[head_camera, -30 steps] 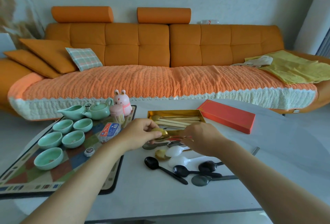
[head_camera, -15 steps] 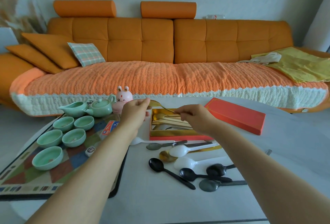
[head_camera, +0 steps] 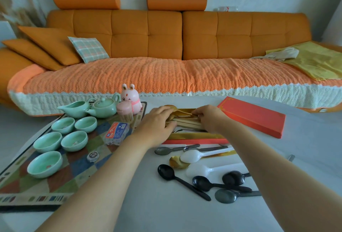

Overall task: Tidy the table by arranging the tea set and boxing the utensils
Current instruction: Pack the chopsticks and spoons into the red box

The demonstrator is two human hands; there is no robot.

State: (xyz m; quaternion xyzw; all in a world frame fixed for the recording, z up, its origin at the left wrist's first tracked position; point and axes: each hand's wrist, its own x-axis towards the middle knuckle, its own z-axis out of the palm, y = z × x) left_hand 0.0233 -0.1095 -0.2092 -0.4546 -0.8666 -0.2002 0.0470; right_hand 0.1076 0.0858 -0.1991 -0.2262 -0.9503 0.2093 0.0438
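Note:
An open gold-lined box (head_camera: 192, 136) with a red outside lies mid-table and holds chopsticks (head_camera: 188, 123). My left hand (head_camera: 157, 120) and my right hand (head_camera: 211, 118) are both down in the box, together holding a gold spoon (head_camera: 172, 108) by bowl and handle. Loose on the table in front of the box lie black spoons (head_camera: 166, 172), white plastic spoons (head_camera: 192, 156), grey spoons (head_camera: 162, 151) and a second gold spoon (head_camera: 175, 162). On the left, a patterned tray (head_camera: 55, 183) carries several green cups (head_camera: 45, 164), a green teapot (head_camera: 103, 108) and a green pitcher (head_camera: 75, 108).
The red box lid (head_camera: 253, 116) lies right of the box. A pink rabbit figure (head_camera: 130, 96), a toothpick jar (head_camera: 124, 112), a small plastic packet (head_camera: 116, 132) and a round token (head_camera: 93, 156) sit on the tray. An orange sofa (head_camera: 166, 46) stands behind the table.
Both hands lifted the gold spoon off the table, carried it over the box, and have now lowered it onto the chopsticks inside the box.

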